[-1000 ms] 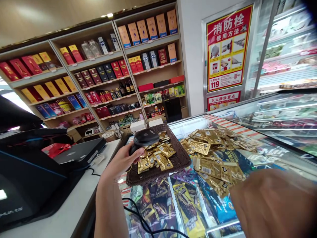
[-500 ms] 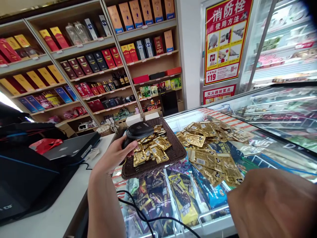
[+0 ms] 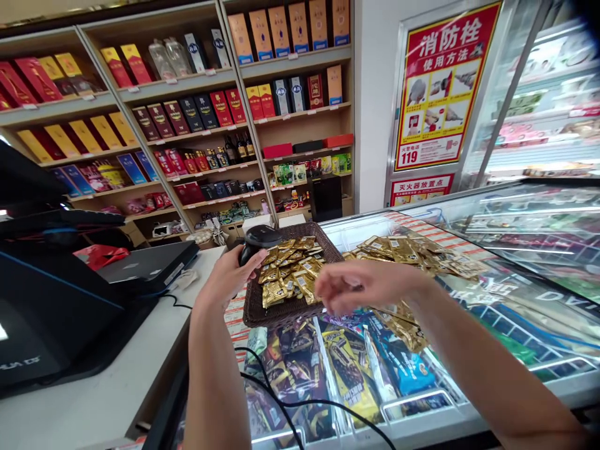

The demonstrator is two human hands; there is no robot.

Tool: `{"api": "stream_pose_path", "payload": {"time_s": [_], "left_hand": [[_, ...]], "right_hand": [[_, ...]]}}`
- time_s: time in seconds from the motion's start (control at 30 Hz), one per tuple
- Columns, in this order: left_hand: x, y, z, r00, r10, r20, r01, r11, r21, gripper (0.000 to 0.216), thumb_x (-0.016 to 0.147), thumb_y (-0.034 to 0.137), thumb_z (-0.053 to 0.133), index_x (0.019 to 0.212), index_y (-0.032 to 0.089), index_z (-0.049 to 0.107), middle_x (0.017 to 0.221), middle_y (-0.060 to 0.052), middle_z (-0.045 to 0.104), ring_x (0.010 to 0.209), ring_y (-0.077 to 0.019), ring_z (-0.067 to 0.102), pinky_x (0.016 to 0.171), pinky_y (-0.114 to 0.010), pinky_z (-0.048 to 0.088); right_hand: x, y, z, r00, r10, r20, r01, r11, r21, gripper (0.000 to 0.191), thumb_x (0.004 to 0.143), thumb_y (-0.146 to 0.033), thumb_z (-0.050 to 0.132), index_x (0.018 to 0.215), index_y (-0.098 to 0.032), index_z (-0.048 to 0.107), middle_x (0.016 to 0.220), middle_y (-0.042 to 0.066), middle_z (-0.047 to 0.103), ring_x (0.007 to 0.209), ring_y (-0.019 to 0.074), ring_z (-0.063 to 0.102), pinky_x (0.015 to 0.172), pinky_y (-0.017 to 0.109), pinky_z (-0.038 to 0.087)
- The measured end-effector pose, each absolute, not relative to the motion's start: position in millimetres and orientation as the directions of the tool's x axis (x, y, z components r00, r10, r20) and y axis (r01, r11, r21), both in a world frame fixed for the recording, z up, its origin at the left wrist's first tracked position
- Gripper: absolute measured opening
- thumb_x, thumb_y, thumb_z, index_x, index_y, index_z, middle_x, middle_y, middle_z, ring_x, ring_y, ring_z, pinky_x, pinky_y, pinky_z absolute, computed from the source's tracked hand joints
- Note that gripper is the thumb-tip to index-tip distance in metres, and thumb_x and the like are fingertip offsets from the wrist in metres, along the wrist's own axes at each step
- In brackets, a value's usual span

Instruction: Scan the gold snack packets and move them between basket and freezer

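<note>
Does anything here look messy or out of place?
Yes: gold packets lie scattered loose across the freezer's glass lid, beside the wicker basket that holds the rest. The left hand grips a black scanner.

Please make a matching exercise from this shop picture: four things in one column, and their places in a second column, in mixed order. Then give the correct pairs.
Things
1. scanner
2. basket
3. loose gold packets
4. red poster

Places
A. on the wall
B. in the left hand
C. spread on the freezer lid
D. at the lid's left end, holding gold packets

Pairs: 1-B, 2-D, 3-C, 4-A
</note>
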State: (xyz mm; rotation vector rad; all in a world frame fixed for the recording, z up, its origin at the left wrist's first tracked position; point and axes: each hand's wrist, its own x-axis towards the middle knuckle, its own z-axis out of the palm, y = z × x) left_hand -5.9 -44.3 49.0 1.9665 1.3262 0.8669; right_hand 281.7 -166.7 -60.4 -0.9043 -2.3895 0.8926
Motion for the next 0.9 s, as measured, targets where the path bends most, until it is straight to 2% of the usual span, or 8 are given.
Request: {"api": "stream_pose_path", "payload": {"time_s": [0.07,0.13,0.2,0.37,0.47,0.63,0.77,0.9], "left_hand": [[-7.0,-45.6,51.1,0.266,0.945,0.188,0.558,-0.31,0.77,0.053,0.072,0.069,0.062,0.087,0.019,0.059,0.073,-0.001,0.062,0.061,-0.015,0.054,0.052,-0.023,0.038],[-7.5,-50.7,55.8,0.299,0.935,0.19,0.552,-0.332,0.765,0.051,0.073,0.068,0.062,0.085,0.019,0.06,0.072,-0.001,0.061,0.061,-0.0148,0.053,0.053,-0.023,0.038],[-7.8,-57.0,60.8,0.338,0.922,0.19,0.537,-0.354,0.765,0.049,0.074,0.067,0.061,0.085,0.019,0.059,0.069,0.0,0.059,0.061,-0.0145,0.052,0.053,-0.023,0.038],[-6.4,-63.8,63.7,0.396,0.898,0.193,0.483,-0.382,0.788,0.046,0.076,0.064,0.062,0.088,0.02,0.059,0.071,-0.001,0.06,0.063,-0.0154,0.053,0.056,-0.024,0.041],[-3.9,-63.2,61.6,0.395,0.902,0.175,0.46,-0.359,0.812,0.046,0.075,0.063,0.063,0.091,0.02,0.059,0.074,-0.002,0.061,0.063,-0.0155,0.053,0.056,-0.024,0.041],[3.3,-65.1,63.1,0.45,0.88,0.154,0.455,-0.374,0.808,0.045,0.076,0.064,0.061,0.087,0.021,0.056,0.071,0.0,0.056,0.063,-0.0152,0.052,0.056,-0.025,0.04],[10.3,-66.1,62.7,0.503,0.848,0.167,0.428,-0.412,0.804,0.043,0.078,0.063,0.06,0.081,0.021,0.055,0.069,0.001,0.053,0.06,-0.0137,0.048,0.055,-0.024,0.036],[15.0,-63.9,58.9,0.508,0.843,0.178,0.388,-0.408,0.826,0.044,0.079,0.062,0.06,0.084,0.019,0.055,0.071,0.001,0.056,0.059,-0.0119,0.046,0.055,-0.023,0.035]], "right_hand": [[261.5,-92.1,-36.3,-0.47,0.879,0.074,0.69,0.419,-0.59,0.035,0.096,-0.039,0.05,0.124,-0.019,0.056,0.116,0.012,0.064,0.094,0.0198,0.063,0.077,0.029,0.048],[242.2,-44.1,-32.8,-0.144,0.988,-0.05,0.928,0.117,-0.354,0.037,0.095,-0.034,0.049,0.126,-0.013,0.054,0.125,0.019,0.061,0.107,0.0269,0.06,0.085,0.034,0.046],[227.9,-22.2,-44.5,-0.037,0.997,-0.069,0.964,0.018,-0.266,0.04,0.093,-0.026,0.051,0.128,-0.005,0.052,0.129,0.027,0.056,0.12,0.0354,0.053,0.096,0.041,0.04],[219.6,-11.1,-69.1,0.061,0.994,-0.086,0.97,-0.079,-0.229,0.062,0.087,-0.029,0.061,0.138,0.001,0.041,0.135,0.029,0.052,0.131,0.0387,0.043,0.101,0.042,0.036],[227.5,-12.1,-62.6,0.126,0.99,-0.062,0.952,-0.138,-0.274,0.075,0.079,-0.03,0.071,0.14,-0.002,0.037,0.139,0.028,0.048,0.128,0.0362,0.048,0.094,0.036,0.042],[252.7,-35.9,-45.2,0.118,0.992,-0.039,0.883,-0.123,-0.454,0.034,0.09,-0.034,0.054,0.115,-0.011,0.055,0.11,0.018,0.068,0.098,0.0257,0.066,0.07,0.027,0.047],[280.2,-62.3,-27.7,0.14,0.988,-0.061,0.656,-0.139,-0.742,0.028,0.094,-0.033,0.04,0.109,-0.015,0.054,0.088,0.01,0.069,0.067,0.0179,0.065,0.052,0.024,0.042],[308.2,-82.3,-2.2,0.178,0.984,0.012,0.556,-0.091,-0.826,0.022,0.088,-0.031,0.045,0.102,-0.018,0.057,0.092,0.007,0.066,0.066,0.0155,0.062,0.051,0.022,0.041]]}}
